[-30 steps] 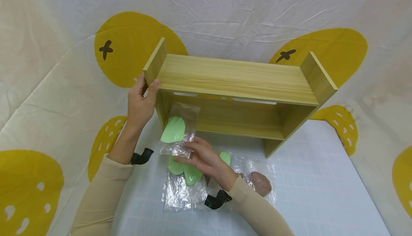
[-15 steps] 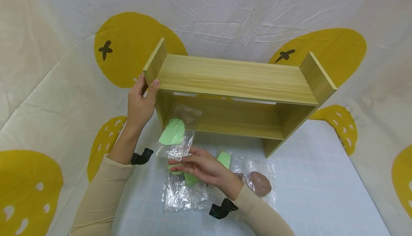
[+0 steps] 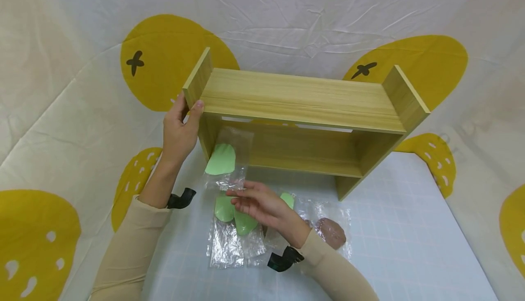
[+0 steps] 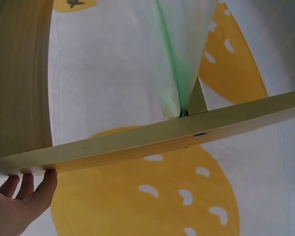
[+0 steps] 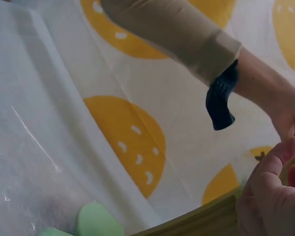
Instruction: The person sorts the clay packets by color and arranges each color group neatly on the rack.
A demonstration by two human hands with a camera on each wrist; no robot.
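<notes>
My left hand (image 3: 179, 130) grips the left side panel of a wooden shelf (image 3: 303, 100), thumb in front; in the left wrist view its fingertips touch the panel's edge. A clear plastic bag (image 3: 239, 148) holding a flat pale green piece (image 3: 222, 159) is upright before the shelf's left compartment. In the left wrist view the bag (image 4: 179, 64) appears edge-on, touching the side panel. My right hand (image 3: 268, 207) is at the bag's lower right corner, fingers loosely extended, touching or nearly touching it. The right wrist view shows this hand (image 5: 273, 191) with no bag visible between its fingers.
Clear bags with green pieces (image 3: 245, 221) and a brown piece (image 3: 331, 233) lie on the pale blue table (image 3: 393, 246), partly under my right hand and forearm. White cloth with yellow patterns (image 3: 279, 32) surrounds the table.
The bag beside the shelf dips and tilts, then swings back up. My right hand slips below its lower edge and rises slightly again. My left hand and the shelf stay put.
</notes>
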